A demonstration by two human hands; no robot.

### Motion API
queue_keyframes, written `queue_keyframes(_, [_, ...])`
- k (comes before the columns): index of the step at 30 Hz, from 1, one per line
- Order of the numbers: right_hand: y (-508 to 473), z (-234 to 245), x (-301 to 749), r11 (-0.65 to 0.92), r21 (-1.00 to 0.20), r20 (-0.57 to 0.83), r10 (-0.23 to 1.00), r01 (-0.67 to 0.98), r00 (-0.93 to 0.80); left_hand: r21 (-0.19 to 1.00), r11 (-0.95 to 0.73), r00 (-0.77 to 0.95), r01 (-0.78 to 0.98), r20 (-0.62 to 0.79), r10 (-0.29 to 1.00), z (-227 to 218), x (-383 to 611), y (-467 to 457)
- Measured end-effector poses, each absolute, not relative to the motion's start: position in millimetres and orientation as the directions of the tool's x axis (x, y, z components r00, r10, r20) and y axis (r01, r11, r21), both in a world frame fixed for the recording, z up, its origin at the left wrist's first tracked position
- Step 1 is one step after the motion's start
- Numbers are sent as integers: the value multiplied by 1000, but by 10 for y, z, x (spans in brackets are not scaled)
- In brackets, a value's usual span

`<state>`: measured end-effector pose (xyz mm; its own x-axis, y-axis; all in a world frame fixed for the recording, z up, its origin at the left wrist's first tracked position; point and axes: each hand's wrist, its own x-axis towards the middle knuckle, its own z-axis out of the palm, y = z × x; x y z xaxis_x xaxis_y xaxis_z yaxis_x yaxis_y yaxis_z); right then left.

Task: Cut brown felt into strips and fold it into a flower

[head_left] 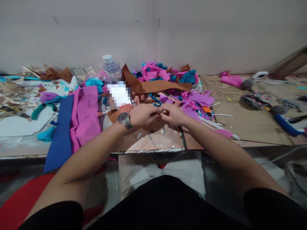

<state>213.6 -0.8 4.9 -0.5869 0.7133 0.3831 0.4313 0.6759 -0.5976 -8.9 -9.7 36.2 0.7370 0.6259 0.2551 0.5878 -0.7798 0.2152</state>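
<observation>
My left hand [145, 114], with a metal-strapped watch [124, 120] on the wrist, meets my right hand [174, 114] over the front of the worktable. Fingers of both hands are bent into a pinch, their tips nearly touching. Whatever they hold is too small or too hidden to make out. A curled teal strip [155, 100] shows just beyond the fingertips; I cannot tell whether it is held. Behind the hands lie a long brown strip [163, 86] and a heap of pink and blue crepe-like scraps [155, 72]. Purple scraps [192, 110] lie beside my right hand.
A capped plastic bottle [112, 66] stands behind a blurred-out bright patch. Folded pink sheets [86, 115] and a blue sheet [59, 131] hang toward the left edge. White sticks [219, 127] lie to the right, near flat cardboard [254, 124] and a dark pincushion-like object [255, 100].
</observation>
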Motion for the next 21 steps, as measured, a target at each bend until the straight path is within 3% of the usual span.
queue_keyframes(6, [-24,133,2150,679,-579,408,720,450,-562,262,-762,716,593,263,647,429,-150,-37])
queue_keyframes(21, [89,255,2351,677,-507,498,735,534,-460,340,-718,730,607,117,673,498,-358,161])
